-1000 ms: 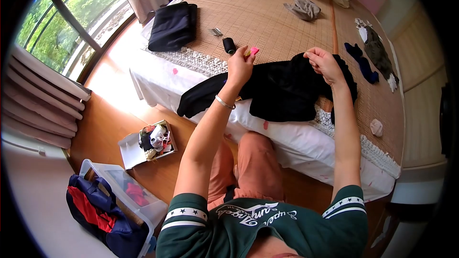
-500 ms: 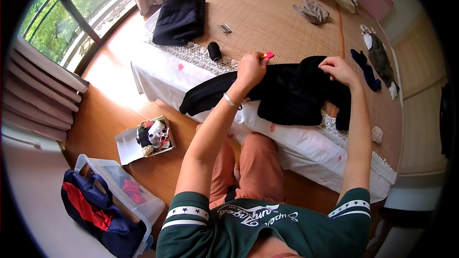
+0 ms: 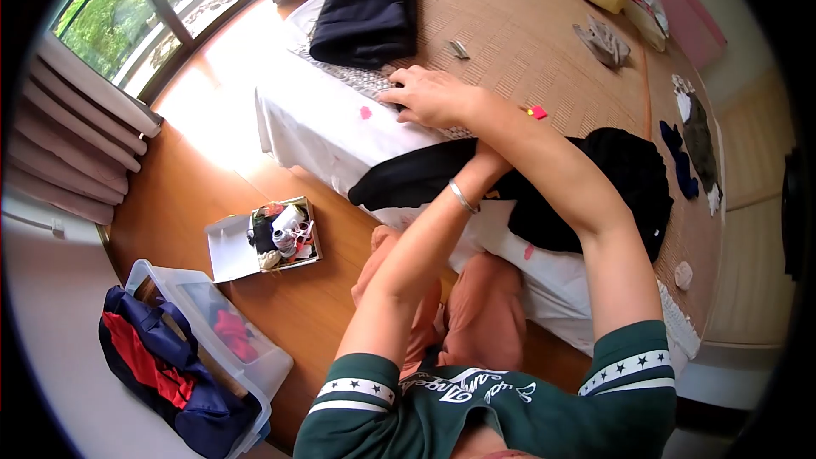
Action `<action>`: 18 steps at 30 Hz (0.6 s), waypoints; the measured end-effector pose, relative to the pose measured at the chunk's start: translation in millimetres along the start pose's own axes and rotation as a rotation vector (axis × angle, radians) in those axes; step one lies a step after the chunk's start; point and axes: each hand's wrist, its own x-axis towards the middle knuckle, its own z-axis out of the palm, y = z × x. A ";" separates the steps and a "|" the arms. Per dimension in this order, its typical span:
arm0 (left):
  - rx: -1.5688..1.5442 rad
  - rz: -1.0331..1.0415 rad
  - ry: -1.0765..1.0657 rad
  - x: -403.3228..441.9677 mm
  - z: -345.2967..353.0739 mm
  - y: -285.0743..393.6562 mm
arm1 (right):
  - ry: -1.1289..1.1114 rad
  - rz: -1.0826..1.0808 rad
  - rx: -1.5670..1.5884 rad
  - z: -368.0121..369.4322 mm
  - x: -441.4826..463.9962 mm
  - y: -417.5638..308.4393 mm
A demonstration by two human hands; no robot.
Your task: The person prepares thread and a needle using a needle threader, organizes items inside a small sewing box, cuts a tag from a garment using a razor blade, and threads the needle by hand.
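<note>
My right hand [image 3: 429, 95] reaches across my left arm to the bed's edge, fingers curled round a dark thing that shows only in part; it matches the spool of black thread [image 3: 396, 105]. Under my right forearm, my left hand [image 3: 495, 155] is mostly hidden. A small pink-and-yellow thing [image 3: 536, 112] sticks out just beyond it, as it did from that hand before. Black trousers or a similar black garment [image 3: 412, 177] lie along the bed's edge below both arms, one leg-like part stretching left.
A folded dark cloth [image 3: 364, 19] and a small metallic piece [image 3: 459, 49] lie on the bed mat [image 3: 527, 59]. Grey cloth [image 3: 605, 42] and socks [image 3: 678, 161] are farther right. On the floor stand a sewing box [image 3: 313, 229] and a clear plastic bin [image 3: 272, 361].
My right hand has left the black garment and crossed over my left arm to the spool. The garment's right part has dropped flatter. The view has shifted left.
</note>
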 end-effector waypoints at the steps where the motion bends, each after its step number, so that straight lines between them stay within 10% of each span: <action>1: 0.003 -0.115 0.002 1.1 -1.8 4.2 | -0.002 -0.004 -0.002 0.6 2.6 -0.1; 8: 0.377 -0.099 -0.073 17.9 0.4 3.5 | 0.495 0.099 0.251 -5.8 -23.9 52.9; 18: 0.293 -0.019 -0.284 42.4 0.5 14.0 | 0.372 0.546 0.461 -13.2 -102.6 155.4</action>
